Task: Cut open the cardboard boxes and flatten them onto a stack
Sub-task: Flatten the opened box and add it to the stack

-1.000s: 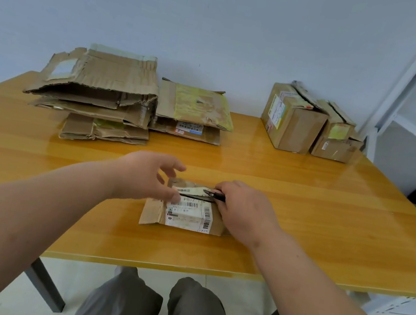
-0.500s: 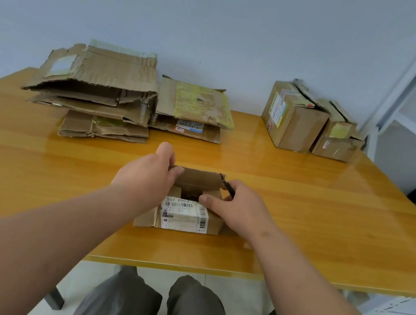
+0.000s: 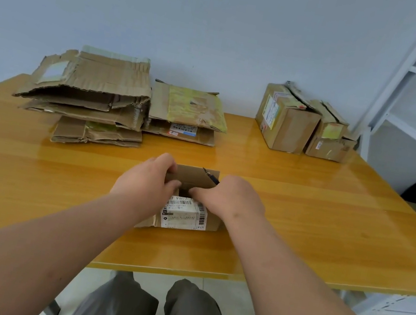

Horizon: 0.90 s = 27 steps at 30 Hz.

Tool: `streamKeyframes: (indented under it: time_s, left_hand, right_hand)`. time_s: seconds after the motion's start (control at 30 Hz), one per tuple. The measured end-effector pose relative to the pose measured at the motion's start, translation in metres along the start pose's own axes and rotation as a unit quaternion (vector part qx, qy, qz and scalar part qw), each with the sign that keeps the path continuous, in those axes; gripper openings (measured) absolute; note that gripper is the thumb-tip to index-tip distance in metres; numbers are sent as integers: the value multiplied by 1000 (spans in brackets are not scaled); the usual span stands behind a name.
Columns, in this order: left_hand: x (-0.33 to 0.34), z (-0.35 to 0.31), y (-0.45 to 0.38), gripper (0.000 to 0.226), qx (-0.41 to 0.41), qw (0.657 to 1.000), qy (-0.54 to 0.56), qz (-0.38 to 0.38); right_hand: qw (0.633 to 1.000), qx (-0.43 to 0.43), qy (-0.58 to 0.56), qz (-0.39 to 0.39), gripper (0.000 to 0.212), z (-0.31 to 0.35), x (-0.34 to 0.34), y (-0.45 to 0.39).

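Observation:
A small cardboard box with a white barcode label lies on the wooden table near its front edge, its top flaps open. My left hand grips the box's left flap and wall. My right hand holds a dark cutter, whose tip sticks out past the far flap, while its fingers press on the box's right side. A stack of flattened cardboard lies at the back left, with a second flattened pile beside it.
Two uncut boxes stand at the back right: a larger one and a smaller one touching it. A white metal shelf frame rises at the right. My knees show below the table's front edge.
The box's top was shut with the cutter at its seam; now the flaps are pulled open and both hands have moved onto the opened sides.

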<state>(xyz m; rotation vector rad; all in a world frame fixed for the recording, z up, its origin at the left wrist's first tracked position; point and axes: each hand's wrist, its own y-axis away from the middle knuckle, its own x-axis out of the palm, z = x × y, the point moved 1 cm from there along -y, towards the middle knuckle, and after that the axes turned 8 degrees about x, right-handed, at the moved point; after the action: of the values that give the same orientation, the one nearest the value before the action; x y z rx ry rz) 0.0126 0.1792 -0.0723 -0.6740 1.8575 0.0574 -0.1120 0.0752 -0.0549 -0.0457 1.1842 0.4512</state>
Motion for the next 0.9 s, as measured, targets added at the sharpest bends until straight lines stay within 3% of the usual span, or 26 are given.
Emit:
streamKeyframes:
  time_s: [0.2, 0.4, 0.73, 0.9]
  left_hand:
    - [-2, -1, 1, 35, -16, 999, 8, 34]
    - [-9, -5, -8, 44, -48, 997, -3, 67]
    - [-27, -17, -23, 59, -56, 989, -9, 136]
    - [-28, -13, -21, 56, -63, 985, 5, 158]
  right_hand:
    - [999, 2, 40, 30, 29, 8, -4, -4]
    - [999, -9, 31, 27, 31, 11, -7, 0]
    - [997, -21, -70, 25, 31, 2, -17, 6]
    - [986, 17, -161, 30, 18, -2, -23, 6]
